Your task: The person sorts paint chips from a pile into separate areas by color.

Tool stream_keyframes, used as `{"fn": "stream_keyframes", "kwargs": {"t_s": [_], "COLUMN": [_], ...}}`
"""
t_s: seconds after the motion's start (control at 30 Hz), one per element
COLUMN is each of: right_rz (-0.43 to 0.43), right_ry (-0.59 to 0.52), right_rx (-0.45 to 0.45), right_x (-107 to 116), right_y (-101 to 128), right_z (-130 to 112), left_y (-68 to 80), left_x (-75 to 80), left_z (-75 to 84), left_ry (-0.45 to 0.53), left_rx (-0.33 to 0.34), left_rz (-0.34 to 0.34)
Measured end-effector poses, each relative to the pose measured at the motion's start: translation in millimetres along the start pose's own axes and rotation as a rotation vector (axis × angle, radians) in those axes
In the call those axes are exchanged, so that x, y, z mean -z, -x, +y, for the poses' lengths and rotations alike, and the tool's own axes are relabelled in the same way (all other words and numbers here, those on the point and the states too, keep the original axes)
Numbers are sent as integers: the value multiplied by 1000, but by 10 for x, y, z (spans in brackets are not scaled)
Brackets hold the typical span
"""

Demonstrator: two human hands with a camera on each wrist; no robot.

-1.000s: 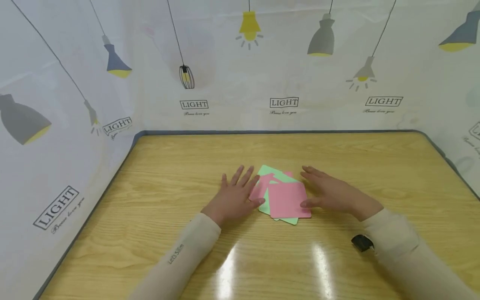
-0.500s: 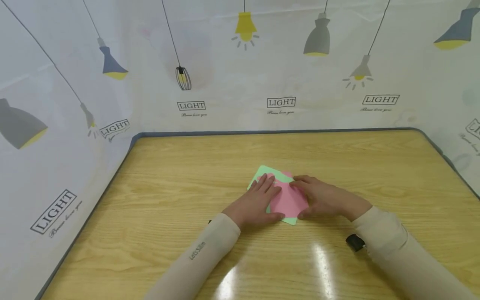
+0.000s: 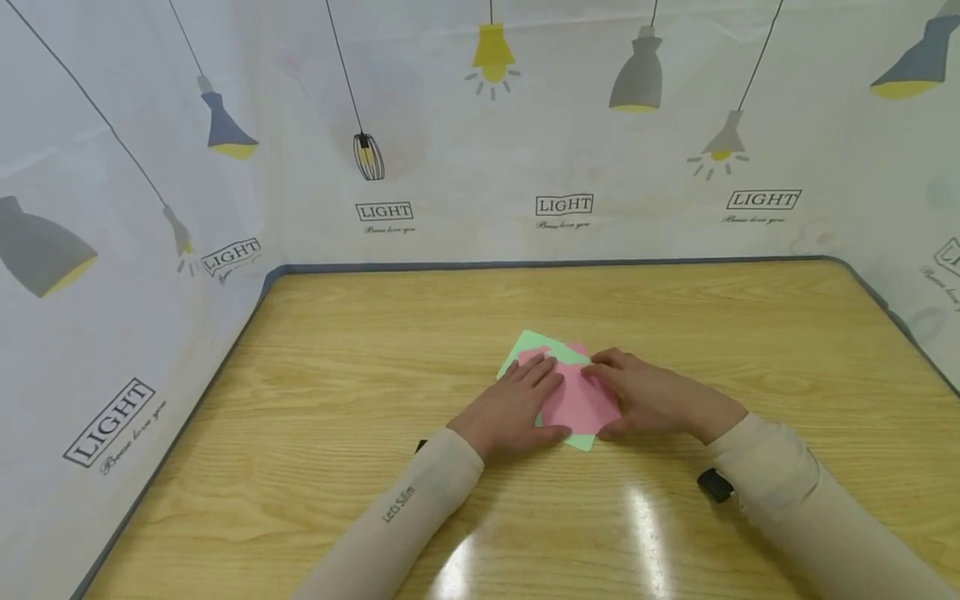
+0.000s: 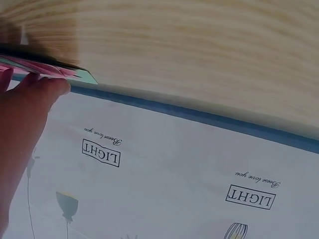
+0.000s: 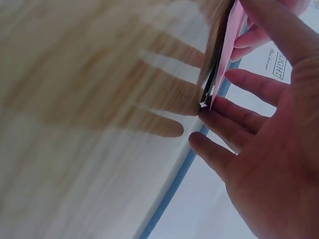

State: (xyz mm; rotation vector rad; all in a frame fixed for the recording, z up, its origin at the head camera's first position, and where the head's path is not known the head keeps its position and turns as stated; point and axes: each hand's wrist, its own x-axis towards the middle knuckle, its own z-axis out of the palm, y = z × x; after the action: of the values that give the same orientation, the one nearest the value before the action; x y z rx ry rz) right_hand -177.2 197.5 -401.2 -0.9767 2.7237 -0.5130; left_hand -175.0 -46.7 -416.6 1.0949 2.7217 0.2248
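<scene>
Thin square cards with rounded corners lie in an uneven stack on the table, pink and light green. Flat across the left part of the stack rests my left hand, fingers extended and thumb along the near edge. My right hand sits against the pink card's right side, fingertips at its far corner and thumb at the near one. In the left wrist view, a green corner juts past my left hand. The right wrist view shows my right hand with loosely extended fingers touching the stack's edge.
The wood-grain table has a dark blue border along its back and sides. Behind it hangs a white backdrop printed with lamps and lettering. A small black object shows at my right sleeve.
My left hand has moved right onto the stack, covering its left part. My right hand has come in against the pink card's right side. Over the last half second both are nearly still.
</scene>
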Motion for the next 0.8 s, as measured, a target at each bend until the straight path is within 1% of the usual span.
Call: {"fn": "stream_keyframes", "kwargs": {"t_s": [0.2, 0.3, 0.43, 0.53, 0.63, 0.7, 0.8], "right_rz": [17, 29, 38, 48, 62, 65, 55], "right_ry": [54, 46, 20, 5, -18, -42, -59], "right_rx": [5, -1, -23, -25, -16, -14, -18], "right_x": [0, 8, 26, 45, 71, 90, 115], "right_y": [7, 20, 53, 74, 99, 117, 151], "right_z": [-19, -34, -51, -72, -113, -160, -251], "left_y": [39, 49, 43, 35, 47, 82, 159], "left_x": [25, 36, 39, 47, 83, 117, 160], "left_z": [-11, -22, -17, -7, 1, 0, 7], "left_ry": [1, -6, 11, 34, 68, 94, 137], "left_rx": [-24, -42, -38, -40, -64, -85, -96], "left_rz": [15, 36, 47, 56, 72, 84, 95]}}
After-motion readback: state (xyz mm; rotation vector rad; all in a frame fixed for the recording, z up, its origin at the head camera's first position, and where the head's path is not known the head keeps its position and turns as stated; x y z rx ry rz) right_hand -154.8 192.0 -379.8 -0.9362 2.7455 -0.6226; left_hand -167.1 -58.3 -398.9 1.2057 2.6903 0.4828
